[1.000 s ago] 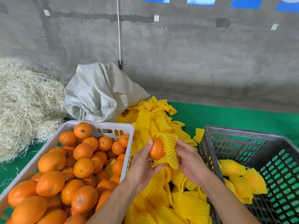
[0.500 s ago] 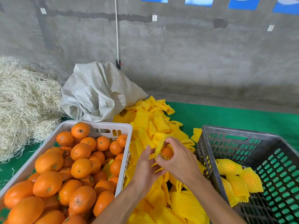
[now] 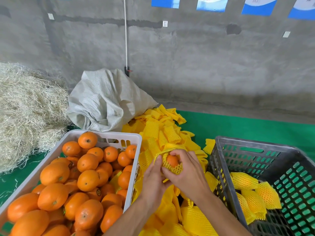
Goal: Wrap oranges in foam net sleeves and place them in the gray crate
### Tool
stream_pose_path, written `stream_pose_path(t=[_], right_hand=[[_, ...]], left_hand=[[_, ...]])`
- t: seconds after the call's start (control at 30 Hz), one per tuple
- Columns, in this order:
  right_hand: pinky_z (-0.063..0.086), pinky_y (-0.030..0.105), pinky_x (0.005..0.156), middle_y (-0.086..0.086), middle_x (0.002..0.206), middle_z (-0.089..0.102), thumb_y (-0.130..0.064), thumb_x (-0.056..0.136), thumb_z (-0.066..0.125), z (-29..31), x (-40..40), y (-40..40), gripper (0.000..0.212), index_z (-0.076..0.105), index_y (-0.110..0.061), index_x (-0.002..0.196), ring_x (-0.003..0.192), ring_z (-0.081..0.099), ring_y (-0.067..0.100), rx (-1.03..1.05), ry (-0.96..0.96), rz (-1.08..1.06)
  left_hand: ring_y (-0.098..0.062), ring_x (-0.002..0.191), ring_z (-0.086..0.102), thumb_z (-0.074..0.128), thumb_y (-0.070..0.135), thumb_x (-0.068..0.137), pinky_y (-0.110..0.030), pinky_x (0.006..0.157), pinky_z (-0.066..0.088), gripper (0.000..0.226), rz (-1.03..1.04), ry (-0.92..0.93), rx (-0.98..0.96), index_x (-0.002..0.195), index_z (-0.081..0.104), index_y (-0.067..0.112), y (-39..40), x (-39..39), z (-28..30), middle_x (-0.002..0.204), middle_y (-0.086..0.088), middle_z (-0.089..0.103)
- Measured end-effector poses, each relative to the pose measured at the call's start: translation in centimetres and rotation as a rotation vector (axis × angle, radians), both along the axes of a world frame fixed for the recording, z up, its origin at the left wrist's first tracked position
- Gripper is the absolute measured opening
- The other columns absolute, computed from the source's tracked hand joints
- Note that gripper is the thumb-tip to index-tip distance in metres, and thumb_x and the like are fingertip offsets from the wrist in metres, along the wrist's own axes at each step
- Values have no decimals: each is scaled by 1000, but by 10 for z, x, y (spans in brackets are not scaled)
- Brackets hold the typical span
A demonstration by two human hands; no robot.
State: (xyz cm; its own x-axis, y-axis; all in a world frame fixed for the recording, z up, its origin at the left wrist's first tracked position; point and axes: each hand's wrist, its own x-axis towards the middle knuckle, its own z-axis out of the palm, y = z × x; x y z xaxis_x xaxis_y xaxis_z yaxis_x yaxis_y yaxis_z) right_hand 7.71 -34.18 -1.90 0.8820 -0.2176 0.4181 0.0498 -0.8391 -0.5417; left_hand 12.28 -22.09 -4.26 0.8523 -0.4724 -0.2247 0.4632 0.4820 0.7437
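Observation:
An orange [image 3: 172, 160] sits partly inside a yellow foam net sleeve [image 3: 172, 168], held between both hands above the sleeve pile. My left hand [image 3: 153, 179] pinches the sleeve's left edge with thumb and fingers. My right hand [image 3: 187, 171] curls around the orange and sleeve from the right and above. The gray crate [image 3: 255, 147] stands at the right and holds several wrapped oranges [image 3: 245, 181]. A white crate [image 3: 109, 135] at the left is full of bare oranges [image 3: 88, 180].
Loose yellow sleeves [image 3: 162, 133] are heaped between the two crates on a green mat [image 3: 238, 125]. Behind them lies a crumpled woven sack [image 3: 105, 101], with a straw heap [image 3: 25, 113] at far left. A concrete wall closes the back.
The orange has gone deeper into the sleeve, and the net now covers its lower half. Both hands have closed in around it and shifted slightly lower.

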Motion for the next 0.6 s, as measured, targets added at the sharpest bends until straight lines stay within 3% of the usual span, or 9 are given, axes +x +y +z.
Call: stream_pose_path(t=[0.07, 0.2, 0.37, 0.47, 0.53, 0.6], right_hand=[[43, 13, 89, -49, 115, 40, -57, 78, 80, -1, -1, -4, 47, 59, -40, 116, 110, 51, 0, 140, -1, 7], [45, 16, 101, -27, 121, 65, -46, 85, 80, -3, 1, -9, 34, 67, -40, 116, 120, 60, 0, 498, -20, 111], [47, 10, 95, -16, 127, 67, -28, 84, 84, -7, 2, -7, 44, 68, -31, 124, 127, 58, 3, 780, -18, 221], [45, 16, 103, -18, 139, 58, -29, 86, 83, -9, 4, -8, 44, 65, -34, 126, 136, 50, 3, 584, -12, 254], [43, 22, 107, -22, 142, 52, -34, 87, 81, -12, 5, -9, 34, 65, -36, 116, 138, 46, 3, 352, -15, 237], [42, 21, 105, -25, 138, 49, -36, 86, 81, -14, 6, -10, 27, 61, -34, 104, 137, 45, 2, 280, -12, 215]], left_hand=[[-27, 108, 72, 54, 44, 102, -45, 90, 60, 46, 7, 32, -30, 131, 68, 11, 4, 6, -1, 127, -17, 71], [-28, 114, 72, 55, 41, 103, -44, 86, 61, 42, 34, 95, -55, 132, 66, 13, 10, 15, -4, 127, -15, 72], [-19, 106, 75, 57, 40, 99, -34, 83, 58, 44, 79, 217, -65, 133, 64, 12, 11, 20, -6, 122, -12, 74], [-21, 91, 78, 57, 37, 103, -32, 71, 65, 39, 63, 348, -99, 128, 66, 8, 11, 21, -10, 112, -15, 77], [-22, 83, 78, 58, 34, 104, -34, 71, 66, 37, 61, 381, -91, 127, 67, 7, 12, 22, -13, 105, -17, 78], [-24, 82, 78, 58, 32, 104, -37, 72, 64, 35, 70, 398, -81, 127, 67, 8, 13, 24, -14, 105, -18, 78]])
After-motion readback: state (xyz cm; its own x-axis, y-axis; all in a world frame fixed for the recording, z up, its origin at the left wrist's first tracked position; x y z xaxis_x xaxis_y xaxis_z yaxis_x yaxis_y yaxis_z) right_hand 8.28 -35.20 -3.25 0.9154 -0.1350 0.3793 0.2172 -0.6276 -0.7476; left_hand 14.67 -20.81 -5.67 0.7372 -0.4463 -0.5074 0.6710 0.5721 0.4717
